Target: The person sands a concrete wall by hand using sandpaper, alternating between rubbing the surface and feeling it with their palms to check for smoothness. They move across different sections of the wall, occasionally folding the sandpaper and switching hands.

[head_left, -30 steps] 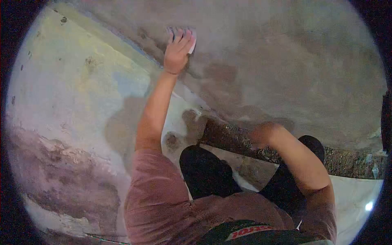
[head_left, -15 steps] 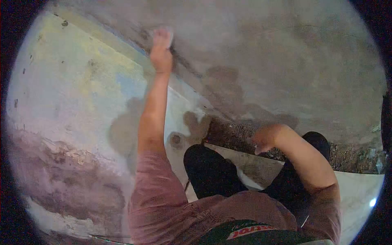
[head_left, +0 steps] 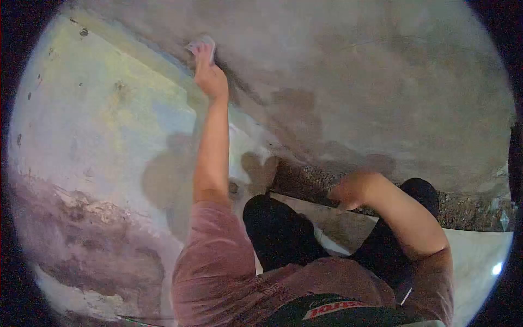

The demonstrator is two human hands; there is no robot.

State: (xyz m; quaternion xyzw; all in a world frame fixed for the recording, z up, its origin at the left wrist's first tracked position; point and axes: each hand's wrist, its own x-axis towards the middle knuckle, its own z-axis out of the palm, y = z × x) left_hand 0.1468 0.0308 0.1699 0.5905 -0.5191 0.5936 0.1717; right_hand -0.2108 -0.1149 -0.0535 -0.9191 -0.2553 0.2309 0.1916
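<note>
My left hand (head_left: 208, 68) is stretched out far up the view, its fingers pressed on a pale, thin sheet or pad (head_left: 207, 42) that lies against the grey plastered surface (head_left: 348, 60). Dark smudges run along the edge beside that hand, where the grey surface meets the painted wall (head_left: 131, 103). Lower down on the right, my right hand (head_left: 353, 189) hangs bent at the wrist above my knees, in front of a rough dark strip (head_left: 305, 182). Its fingers are smeared by motion, and nothing can be made out in them.
The painted wall on the left has peeling, stained plaster (head_left: 92, 210) low down. My dark-clad knees (head_left: 278, 226) are bent below the rough strip. A pale surface (head_left: 476, 256) with a bright light spot lies at the right. Shadows of my arms fall on the wall.
My left hand has moved a little to the left with the pale pad, which shows more clearly now. My right hand has shifted slightly left and its fingers are more blurred.
</note>
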